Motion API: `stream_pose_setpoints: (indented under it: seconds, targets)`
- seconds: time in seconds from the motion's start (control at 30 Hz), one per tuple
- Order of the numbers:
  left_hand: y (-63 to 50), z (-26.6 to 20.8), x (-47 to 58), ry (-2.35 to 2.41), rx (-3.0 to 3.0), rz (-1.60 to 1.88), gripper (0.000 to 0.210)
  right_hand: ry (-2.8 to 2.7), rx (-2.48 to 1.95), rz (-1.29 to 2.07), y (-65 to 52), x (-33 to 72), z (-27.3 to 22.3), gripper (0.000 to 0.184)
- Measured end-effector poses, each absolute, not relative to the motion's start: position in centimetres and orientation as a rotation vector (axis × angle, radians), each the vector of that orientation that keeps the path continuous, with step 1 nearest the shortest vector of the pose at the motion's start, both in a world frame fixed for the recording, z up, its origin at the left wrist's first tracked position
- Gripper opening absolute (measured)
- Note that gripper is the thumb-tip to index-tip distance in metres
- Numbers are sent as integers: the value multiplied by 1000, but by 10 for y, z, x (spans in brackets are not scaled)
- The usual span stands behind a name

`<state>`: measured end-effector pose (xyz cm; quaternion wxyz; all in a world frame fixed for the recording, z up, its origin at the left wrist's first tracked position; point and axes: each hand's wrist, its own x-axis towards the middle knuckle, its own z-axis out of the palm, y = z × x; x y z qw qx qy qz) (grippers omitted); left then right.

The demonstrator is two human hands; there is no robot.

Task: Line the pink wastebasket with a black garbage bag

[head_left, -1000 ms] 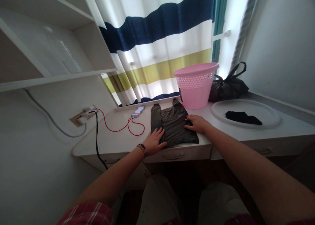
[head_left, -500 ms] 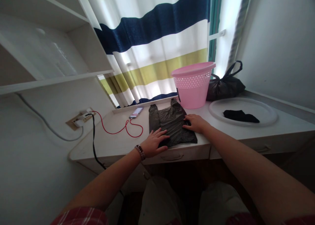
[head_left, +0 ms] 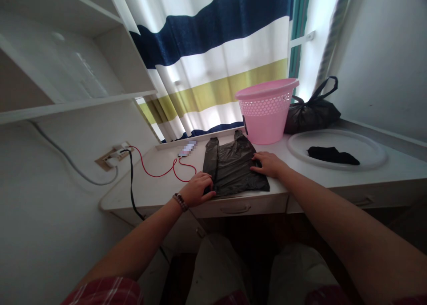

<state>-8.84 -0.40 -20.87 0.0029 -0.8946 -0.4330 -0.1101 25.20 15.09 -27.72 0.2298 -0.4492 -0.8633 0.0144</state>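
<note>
A black plastic bag (head_left: 233,167) with two handle loops lies flat on the white desk, its handles pointing toward the curtain. My left hand (head_left: 199,189), a beaded bracelet at its wrist, is closed on the bag's lower left edge with fingers curled. On the opposite side, my right hand (head_left: 269,164) grips the right edge, fingers bent and thumb lower down. Part of what the fingertips hold is hidden.
A pink basket (head_left: 265,118) stands behind the bag, beside a tied black bag (head_left: 313,113). To the right, a pale round lid (head_left: 373,160) carries a black cloth item (head_left: 333,156). A phone (head_left: 187,149) charges on a red cable (head_left: 155,176). A shelf (head_left: 123,95) overhangs the left.
My left hand has slid left off the bag's surface to its left edge, and its spread fingers have curled in. My right hand stays at the right edge. The view has shifted slightly.
</note>
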Motion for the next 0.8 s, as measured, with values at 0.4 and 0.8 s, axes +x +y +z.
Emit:
stream_pose_setpoints:
  seconds: [0.4, 0.8]
  targets:
    - [-10, -199, -104, -1458, -2693, -497, 23, -2377, -1207, 43, 153, 254, -281, 55]
    - [33, -226, -84, -1849, -2708, -236, 72, -2361, -1212, 40, 151, 253, -278, 54]
